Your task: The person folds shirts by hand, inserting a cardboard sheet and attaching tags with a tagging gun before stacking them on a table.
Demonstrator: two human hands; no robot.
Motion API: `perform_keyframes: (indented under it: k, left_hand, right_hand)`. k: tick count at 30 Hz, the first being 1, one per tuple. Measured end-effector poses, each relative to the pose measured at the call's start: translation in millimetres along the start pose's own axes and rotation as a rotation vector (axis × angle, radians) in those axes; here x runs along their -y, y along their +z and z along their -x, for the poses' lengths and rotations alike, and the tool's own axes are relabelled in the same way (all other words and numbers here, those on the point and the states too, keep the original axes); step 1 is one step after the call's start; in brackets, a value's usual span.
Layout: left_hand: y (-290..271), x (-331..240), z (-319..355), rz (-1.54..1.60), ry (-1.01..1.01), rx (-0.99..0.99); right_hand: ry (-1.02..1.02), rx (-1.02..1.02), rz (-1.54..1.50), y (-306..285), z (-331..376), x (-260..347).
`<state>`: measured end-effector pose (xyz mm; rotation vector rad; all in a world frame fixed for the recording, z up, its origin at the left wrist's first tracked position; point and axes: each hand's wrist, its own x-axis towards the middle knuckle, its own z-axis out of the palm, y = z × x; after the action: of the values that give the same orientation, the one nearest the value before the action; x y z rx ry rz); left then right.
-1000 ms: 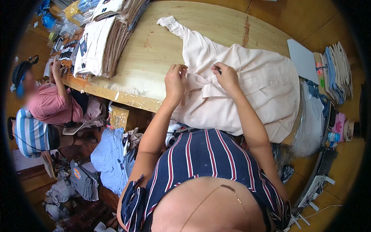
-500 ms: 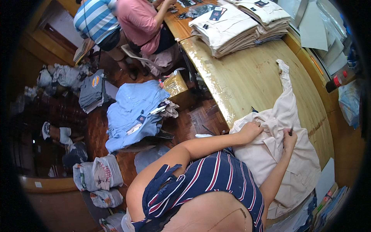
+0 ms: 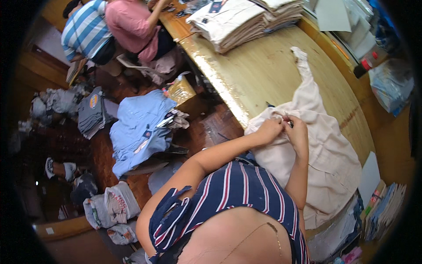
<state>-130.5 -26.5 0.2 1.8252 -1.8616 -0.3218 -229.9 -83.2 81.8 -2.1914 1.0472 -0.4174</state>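
Fingers of left hand (image 3: 269,130) and right hand (image 3: 298,132) pinch cream garment (image 3: 325,145), fingertips buried in folds.

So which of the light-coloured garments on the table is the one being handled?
The cream shirt spread loose at the near edge, under the left hand and right hand. The others sit folded in a stack at the far end.

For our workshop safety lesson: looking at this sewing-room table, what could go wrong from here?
1. The cream garment hangs over the table edge and might slide off.
2. The left hand and right hand pinch one spot of cloth; a small dark item shows between them, and if sharp, it could nick a finger.
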Motion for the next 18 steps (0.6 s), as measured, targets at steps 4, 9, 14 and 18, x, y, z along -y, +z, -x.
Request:
perform_keyframes:
  k: [4,9,14,18]
  left_hand:
    - [-3,-3,1,0.216,0.020,-0.014]
    - [-6,-7,3,0.298,0.050,-0.089]
    - [11,10,3,0.262,0.101,-0.063]
    - [-2,0,-1,0.246,0.069,-0.008]
  right_hand:
    - [0.021,0.016,-0.163,-3,12,-45]
    - [-0.023,0.019,-0.099,0,17,-58]
    - [0.041,-0.041,-0.004,13,17,-67]
    - [0.293,0.106,-0.213,0,25,-61]
